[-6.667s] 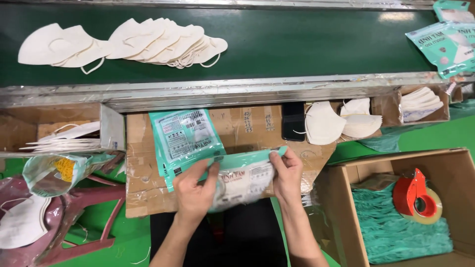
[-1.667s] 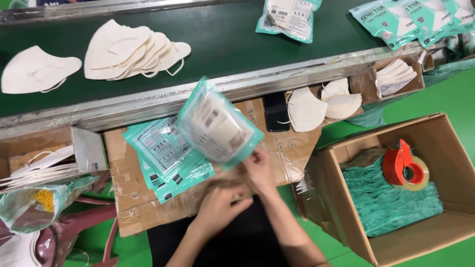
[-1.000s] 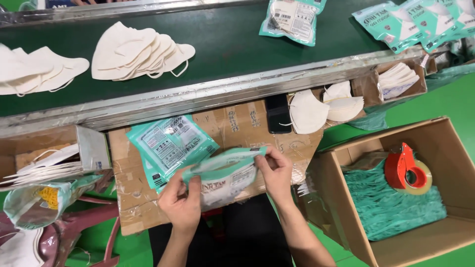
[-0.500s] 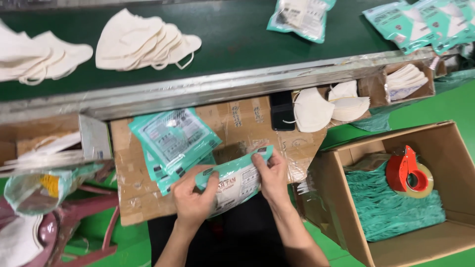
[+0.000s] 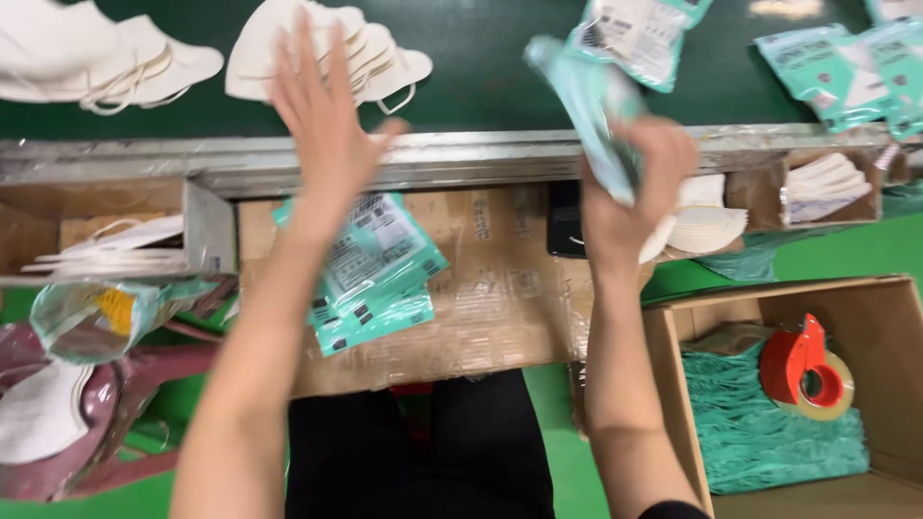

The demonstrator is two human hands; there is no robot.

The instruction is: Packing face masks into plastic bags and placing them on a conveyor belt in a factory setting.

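- Above the metal rail (image 5: 461, 159) at the belt's near edge, the right hand (image 5: 630, 187) is clenched on a teal pouch (image 5: 591, 106), blurred by motion.
- Its long axis runs up and to the left, the free end pointing over the green belt (image 5: 481, 58), the lower end in the fist.
- Left hand (image 5: 327, 111) is released, fingers spread, holding nothing, raised over the stack of white masks (image 5: 385, 58) on the belt.
- Half a second ago both hands pressed the pouch flat on the cardboard board (image 5: 490, 288); now it is lifted, and only the spare pouches (image 5: 380, 274) lie there.
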